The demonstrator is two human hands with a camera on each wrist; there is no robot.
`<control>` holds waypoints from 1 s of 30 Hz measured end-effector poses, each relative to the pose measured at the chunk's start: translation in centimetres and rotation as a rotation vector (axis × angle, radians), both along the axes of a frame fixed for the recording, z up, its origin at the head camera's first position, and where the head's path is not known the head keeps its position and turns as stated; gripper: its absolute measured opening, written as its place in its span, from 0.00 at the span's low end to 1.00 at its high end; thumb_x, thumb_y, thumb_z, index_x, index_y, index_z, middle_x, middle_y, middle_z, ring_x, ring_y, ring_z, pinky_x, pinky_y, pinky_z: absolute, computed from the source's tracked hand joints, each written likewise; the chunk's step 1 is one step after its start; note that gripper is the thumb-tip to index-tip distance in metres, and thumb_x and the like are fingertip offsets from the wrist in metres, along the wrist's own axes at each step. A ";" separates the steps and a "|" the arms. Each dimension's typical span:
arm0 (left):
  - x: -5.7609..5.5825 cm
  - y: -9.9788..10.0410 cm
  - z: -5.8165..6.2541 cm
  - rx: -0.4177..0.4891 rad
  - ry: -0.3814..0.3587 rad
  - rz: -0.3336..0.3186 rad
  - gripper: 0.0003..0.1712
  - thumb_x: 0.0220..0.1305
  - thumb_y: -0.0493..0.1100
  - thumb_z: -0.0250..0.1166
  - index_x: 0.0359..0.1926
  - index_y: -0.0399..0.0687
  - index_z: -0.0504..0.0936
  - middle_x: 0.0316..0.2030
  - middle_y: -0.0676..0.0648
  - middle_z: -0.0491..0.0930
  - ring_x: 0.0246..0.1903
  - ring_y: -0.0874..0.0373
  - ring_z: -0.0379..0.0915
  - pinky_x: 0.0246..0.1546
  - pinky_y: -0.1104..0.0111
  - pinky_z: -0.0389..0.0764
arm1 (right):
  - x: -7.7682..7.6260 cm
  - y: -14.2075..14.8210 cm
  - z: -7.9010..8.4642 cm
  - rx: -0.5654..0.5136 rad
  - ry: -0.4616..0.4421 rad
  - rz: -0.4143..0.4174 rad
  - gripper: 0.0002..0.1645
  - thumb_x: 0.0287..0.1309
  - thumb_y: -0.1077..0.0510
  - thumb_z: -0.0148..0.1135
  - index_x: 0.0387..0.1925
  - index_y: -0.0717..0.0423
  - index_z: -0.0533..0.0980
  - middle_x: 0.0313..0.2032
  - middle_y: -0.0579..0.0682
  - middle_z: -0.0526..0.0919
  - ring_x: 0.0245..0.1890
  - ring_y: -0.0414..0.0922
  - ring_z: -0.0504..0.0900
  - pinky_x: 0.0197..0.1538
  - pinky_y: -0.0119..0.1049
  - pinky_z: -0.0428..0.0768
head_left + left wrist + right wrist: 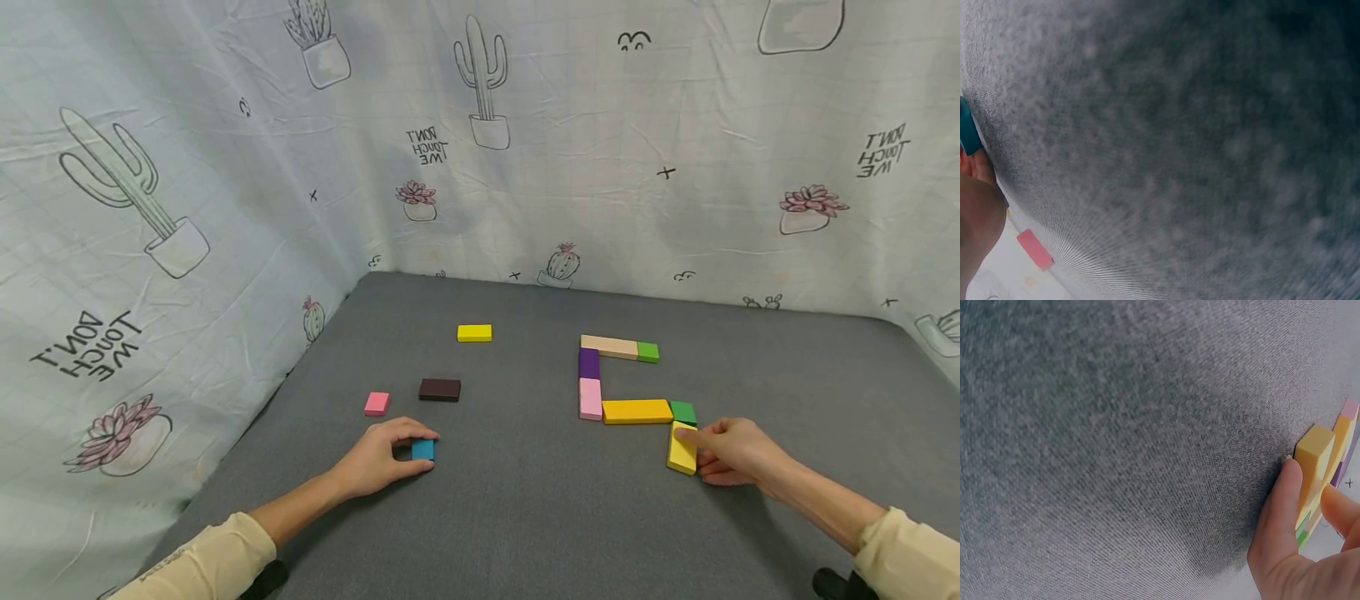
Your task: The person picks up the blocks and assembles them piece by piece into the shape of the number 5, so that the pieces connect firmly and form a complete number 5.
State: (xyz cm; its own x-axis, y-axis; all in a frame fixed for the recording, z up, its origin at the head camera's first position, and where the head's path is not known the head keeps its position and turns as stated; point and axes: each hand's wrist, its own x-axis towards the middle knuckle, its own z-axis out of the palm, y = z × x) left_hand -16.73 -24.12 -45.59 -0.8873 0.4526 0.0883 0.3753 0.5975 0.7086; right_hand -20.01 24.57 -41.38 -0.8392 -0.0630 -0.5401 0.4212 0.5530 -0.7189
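My left hand [378, 458] curls around a small blue block [423, 450], fingers on its far side and thumb on its near side. The left wrist view catches only part of that block [969, 128] at its edge. On the right, my right hand [738, 454] holds a yellow block [682, 450] between thumb and fingers. This block lies at an angle, its far end against a dark green block [683, 412]. A long orange-yellow block [637, 412] adjoins the green one. In the right wrist view, fingers lie along the yellow block's [1315, 447] side.
A pink block [590, 399], purple block [589, 363], beige block [608, 347] and light green block [648, 352] continue the joined row. Loose on the grey tabletop [517, 500] lie a yellow block [475, 333], a dark brown block [439, 390] and a rose-pink block [377, 404]. Printed curtain [562, 183] borders the back.
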 end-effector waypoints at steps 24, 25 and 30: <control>0.0 0.1 -0.1 -0.004 0.023 0.005 0.22 0.56 0.48 0.71 0.51 0.47 0.82 0.47 0.51 0.78 0.45 0.58 0.73 0.46 0.67 0.76 | -0.8 0.1 0.7 0.051 0.037 0.068 0.43 0.59 0.37 0.60 0.49 0.76 0.64 0.32 0.57 0.77 0.29 0.46 0.78 0.34 0.38 0.81; -0.1 0.1 -0.1 0.000 0.024 0.004 0.22 0.56 0.47 0.71 0.51 0.47 0.82 0.47 0.51 0.78 0.45 0.58 0.73 0.46 0.67 0.76 | -1.0 0.3 1.0 0.032 0.028 0.074 0.44 0.60 0.37 0.59 0.51 0.77 0.63 0.33 0.57 0.77 0.30 0.46 0.79 0.36 0.39 0.81; 0.0 0.1 -0.1 0.013 0.028 0.004 0.22 0.55 0.45 0.72 0.51 0.46 0.82 0.47 0.51 0.78 0.44 0.59 0.73 0.45 0.68 0.76 | -2.5 1.1 2.1 -0.021 0.030 0.183 0.45 0.65 0.38 0.54 0.57 0.78 0.58 0.39 0.59 0.76 0.38 0.48 0.79 0.44 0.42 0.80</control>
